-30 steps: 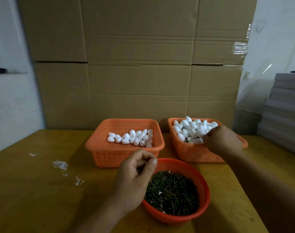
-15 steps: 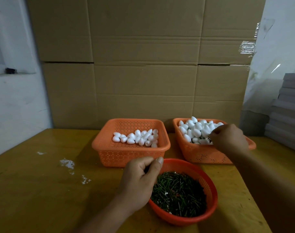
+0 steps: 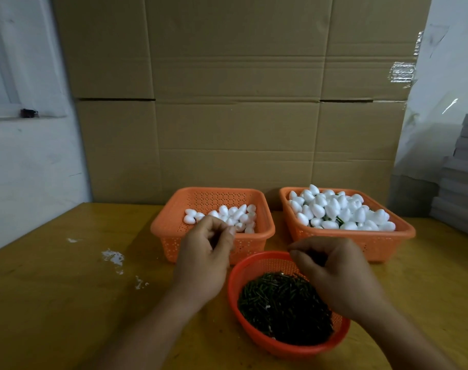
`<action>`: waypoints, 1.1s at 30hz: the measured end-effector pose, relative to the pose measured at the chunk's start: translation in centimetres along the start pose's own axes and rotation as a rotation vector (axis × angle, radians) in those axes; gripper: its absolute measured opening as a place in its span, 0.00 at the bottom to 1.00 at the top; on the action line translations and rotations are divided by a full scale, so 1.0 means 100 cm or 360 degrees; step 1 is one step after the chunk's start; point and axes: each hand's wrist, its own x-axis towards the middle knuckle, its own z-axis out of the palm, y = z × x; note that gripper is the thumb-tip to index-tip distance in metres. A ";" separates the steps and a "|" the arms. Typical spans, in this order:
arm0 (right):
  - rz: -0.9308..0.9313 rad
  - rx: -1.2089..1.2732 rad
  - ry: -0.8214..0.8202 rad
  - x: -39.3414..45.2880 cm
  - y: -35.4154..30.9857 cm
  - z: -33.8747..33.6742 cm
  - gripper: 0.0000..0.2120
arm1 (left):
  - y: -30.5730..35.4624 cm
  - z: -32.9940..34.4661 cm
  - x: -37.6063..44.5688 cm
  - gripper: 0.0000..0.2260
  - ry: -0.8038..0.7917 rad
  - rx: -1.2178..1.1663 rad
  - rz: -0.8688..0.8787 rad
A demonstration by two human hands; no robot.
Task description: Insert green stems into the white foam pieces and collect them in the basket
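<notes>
A round red bowl (image 3: pixel 256 268) full of short green stems (image 3: pixel 283 303) stands nearest to me. Behind it on the left, an orange basket (image 3: pixel 174 236) holds a small heap of white foam pieces (image 3: pixel 235 213). An orange basket (image 3: pixel 374 243) at the back right is piled with foam pieces (image 3: pixel 334 209), and a green stem shows among them. My left hand (image 3: pixel 204 259) hovers at the left basket's front rim with thumb against curled fingers; whatever is inside is hidden. My right hand (image 3: pixel 334 273) hangs over the bowl, fingers curled, with nothing visible in them.
All of this sits on a yellow wooden table (image 3: pixel 54 303) with white foam crumbs (image 3: pixel 112 257) on its left side. Large cardboard boxes (image 3: pixel 235 102) stand right behind the baskets. Grey flat boxes (image 3: pixel 462 177) are stacked at the far right.
My right hand has come out of the right basket and back over the stem bowl. My left hand has moved forward from the bowl's edge to the left basket's front rim.
</notes>
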 end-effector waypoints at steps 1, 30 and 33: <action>-0.0018 -0.0007 -0.0006 -0.001 0.000 0.002 0.06 | -0.001 -0.004 0.010 0.09 0.0010 0.0039 -0.0010; -0.0069 -0.0090 0.0046 -0.001 0.002 0.001 0.06 | -0.071 0.058 0.158 0.41 -0.1736 0.1610 -0.0643; -0.0067 -0.0111 0.0030 -0.001 0.003 0.000 0.06 | -0.067 0.068 0.157 0.38 -0.1784 0.1772 -0.0442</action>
